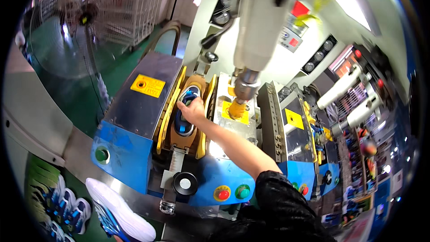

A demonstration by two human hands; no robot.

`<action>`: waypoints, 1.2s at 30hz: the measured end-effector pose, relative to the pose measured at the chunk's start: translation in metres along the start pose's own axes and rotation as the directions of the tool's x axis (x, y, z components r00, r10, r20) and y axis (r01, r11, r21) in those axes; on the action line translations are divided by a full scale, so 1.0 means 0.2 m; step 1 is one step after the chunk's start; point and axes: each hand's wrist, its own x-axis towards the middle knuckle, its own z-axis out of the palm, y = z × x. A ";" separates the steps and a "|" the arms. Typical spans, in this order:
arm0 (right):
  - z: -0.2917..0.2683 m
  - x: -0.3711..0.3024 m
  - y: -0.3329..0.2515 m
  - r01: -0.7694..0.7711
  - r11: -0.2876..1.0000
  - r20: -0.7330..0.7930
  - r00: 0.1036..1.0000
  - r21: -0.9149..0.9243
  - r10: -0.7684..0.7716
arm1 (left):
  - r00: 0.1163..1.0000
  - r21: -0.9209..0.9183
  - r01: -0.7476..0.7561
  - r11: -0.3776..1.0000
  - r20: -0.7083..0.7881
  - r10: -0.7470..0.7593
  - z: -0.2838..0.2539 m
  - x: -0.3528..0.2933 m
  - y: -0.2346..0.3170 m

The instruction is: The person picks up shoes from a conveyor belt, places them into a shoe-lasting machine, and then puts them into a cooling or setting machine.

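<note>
A dark blue sneaker point(184, 127) with light blue parts sits lengthwise in the press bed, on a brown base between two yellow side pads. From the lower right my right hand point(194, 111) reaches over it, fingers closed at the shoe's opening; some fingertips are hidden inside. At the lower left another sneaker point(123, 210), blue with a thick white sole, is tilted sole-up. Only a sliver of my left hand point(118, 239) shows beneath it at the lower edge, supporting that shoe; most of its fingers are hidden.
A press head with a yellow tip point(236, 108) hangs just right of my forearm. Red and green buttons point(222, 193) and a black round knob point(185, 183) face me. Several sneakers point(74, 210) stand at lower left. Behind are a fan point(87, 15) and white wire racks point(130, 13).
</note>
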 end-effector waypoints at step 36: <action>-0.79 -2.92 0.72 -0.424 0.881 0.968 0.215 0.211 -0.129 | 0.909 0.040 -0.381 0.924 0.200 0.366 -1.13 -1.29 -0.32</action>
